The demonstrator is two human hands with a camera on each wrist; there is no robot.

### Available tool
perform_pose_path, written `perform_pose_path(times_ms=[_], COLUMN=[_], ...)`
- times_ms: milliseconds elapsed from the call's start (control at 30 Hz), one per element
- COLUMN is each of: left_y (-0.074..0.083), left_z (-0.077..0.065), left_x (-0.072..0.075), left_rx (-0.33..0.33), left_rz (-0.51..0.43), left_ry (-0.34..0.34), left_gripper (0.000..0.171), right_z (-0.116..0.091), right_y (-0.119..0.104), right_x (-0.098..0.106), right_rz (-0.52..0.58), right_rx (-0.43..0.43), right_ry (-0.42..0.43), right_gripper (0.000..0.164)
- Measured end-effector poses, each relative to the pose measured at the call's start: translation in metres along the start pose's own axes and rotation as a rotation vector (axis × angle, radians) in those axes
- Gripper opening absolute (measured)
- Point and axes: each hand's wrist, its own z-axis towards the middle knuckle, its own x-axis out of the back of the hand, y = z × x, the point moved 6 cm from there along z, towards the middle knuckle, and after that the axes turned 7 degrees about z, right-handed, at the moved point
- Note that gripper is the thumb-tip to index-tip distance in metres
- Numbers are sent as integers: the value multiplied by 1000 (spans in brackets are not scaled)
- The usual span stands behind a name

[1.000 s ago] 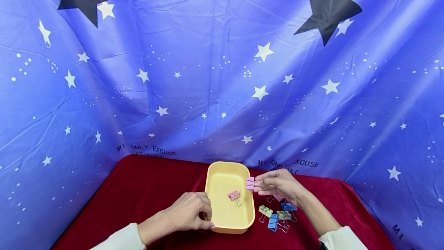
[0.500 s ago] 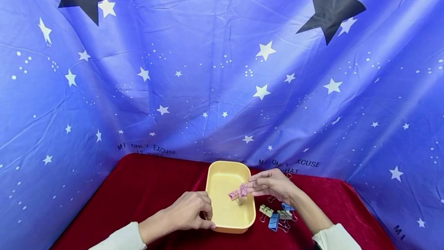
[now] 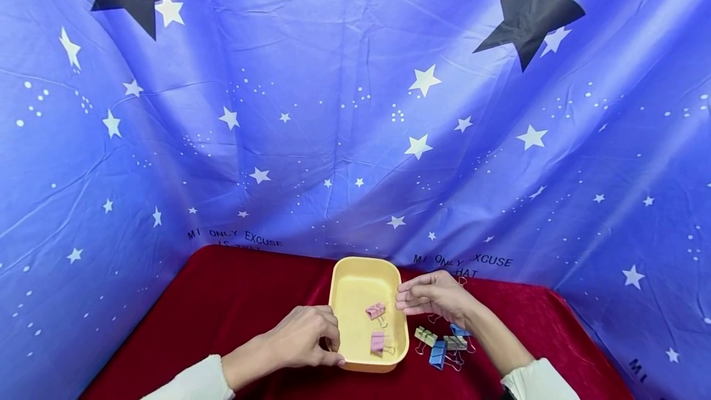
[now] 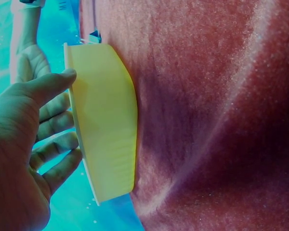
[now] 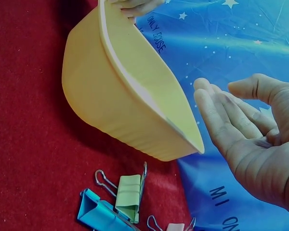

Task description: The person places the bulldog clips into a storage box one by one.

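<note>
Tray (image 3: pixel 353 289), clamped at its left edge by the left hand (image 3: pixel 305 333), contains two pink clips (image 3: pixel 376 311) toward its right edge and near right corner. Remaining outside, off that corner: two green clips (image 3: pixel 425 337), two blue clips (image 3: pixel 438 355), a third pink clip (image 5: pixel 176 227). Right hand (image 3: pixel 436 297): fingers and thumb apart, gripping nothing, at the tray's right edge, just right of the contained clips.

a booth of starry cloth (image 3: pixel 344 110)

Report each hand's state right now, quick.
Left hand: gripping the yellow plastic container by its rim.
Right hand: open, holding nothing, fingers near the container's right rim.
</note>
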Motion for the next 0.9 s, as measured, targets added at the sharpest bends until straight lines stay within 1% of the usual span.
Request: perform_pose_path(times_ms=[233,467,900], left_y=[0,0,-2], left_z=[0,-1,-1], left_x=[1,1,-2], left_rx=[-3,-5,9], left_rz=[8,-2,-9], left_ry=[-3,6,-2], left_gripper=[25,26,26], right_z=[-6,-13,-32], right_y=[1,5,17], right_x=[7,19,39], right_rz=[-3,1,-3], right_rx=[5,-5,-27], right_ry=[-7,10,30], right_gripper=[43,33,32])
